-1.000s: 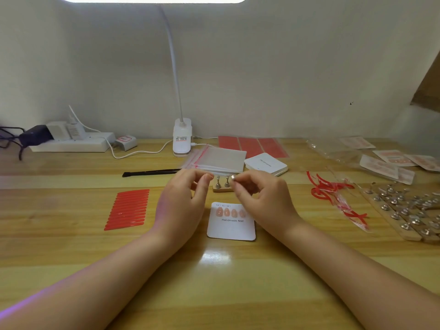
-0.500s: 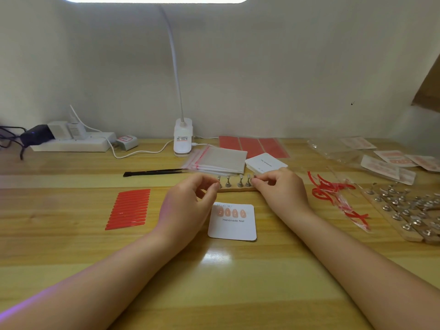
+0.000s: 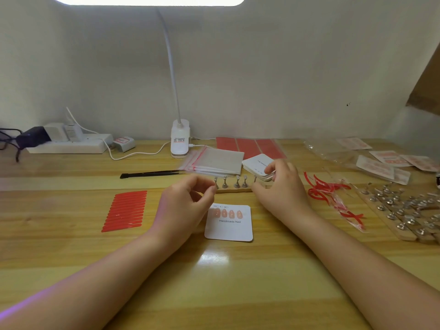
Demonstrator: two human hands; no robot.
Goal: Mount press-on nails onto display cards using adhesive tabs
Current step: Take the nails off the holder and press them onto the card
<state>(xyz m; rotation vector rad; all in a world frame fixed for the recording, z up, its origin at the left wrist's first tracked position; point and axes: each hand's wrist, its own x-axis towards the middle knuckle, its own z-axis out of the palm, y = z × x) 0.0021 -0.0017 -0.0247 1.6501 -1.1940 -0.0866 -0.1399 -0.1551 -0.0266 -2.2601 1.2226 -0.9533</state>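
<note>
A white display card [image 3: 229, 228] printed "Handmade Nail" lies between my hands and carries a row of several pink nails [image 3: 227, 213]. Just behind it, a wooden strip [image 3: 234, 189] holds upright metal nail stands. My left hand [image 3: 185, 208] has curled fingers, and its thumb and forefinger pinch the strip's left end by the first stand. My right hand [image 3: 282, 189] grips the strip's right end, with its fingertips up against a stack of white cards [image 3: 258, 163]. A sheet of red adhesive tabs [image 3: 125, 210] lies to the left.
Clear zip bags [image 3: 215, 160] and black tweezers [image 3: 152, 173] lie behind the strip. Further back stand a lamp base [image 3: 180, 141], red sheets [image 3: 250, 146] and a power strip [image 3: 69, 145]. To the right lie peeled red liners [image 3: 329, 194], more stand strips [image 3: 404, 213] and packaged nails [image 3: 381, 164].
My hands have moved apart from the centre. My right hand slid right along the strip, so more of the metal stands show between my hands.
</note>
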